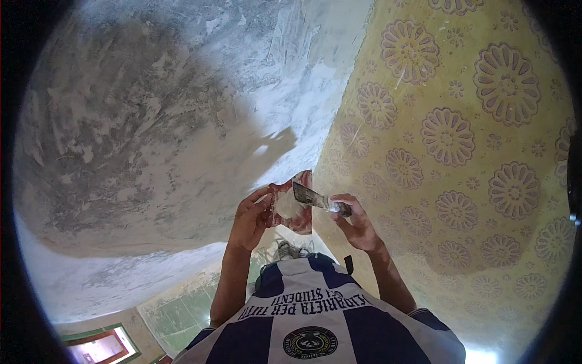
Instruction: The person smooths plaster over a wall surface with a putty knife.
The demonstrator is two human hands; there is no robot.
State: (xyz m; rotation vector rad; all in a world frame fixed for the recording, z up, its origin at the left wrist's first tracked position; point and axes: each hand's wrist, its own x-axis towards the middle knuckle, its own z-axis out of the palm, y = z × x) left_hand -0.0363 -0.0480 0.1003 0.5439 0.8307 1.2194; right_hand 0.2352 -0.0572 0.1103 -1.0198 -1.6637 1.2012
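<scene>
My left hand grips the left edge of a flat red plastering spreader with wavy cut-outs, fingers closed on it. A patch of whitish putty lies on the spreader's face. In my right hand is a putty knife, its handle held between thumb and fingers. The knife's dirty blade points left and lies over the spreader; whether it touches the putty I cannot tell. Both tools are held in front of my body, near the corner where two walls meet.
On the left stands a grey and white plastered wall, with the shadow of hands and tools on it. To the right rises a yellow wall with flower patterns. Green tiles and a red-framed opening show at lower left.
</scene>
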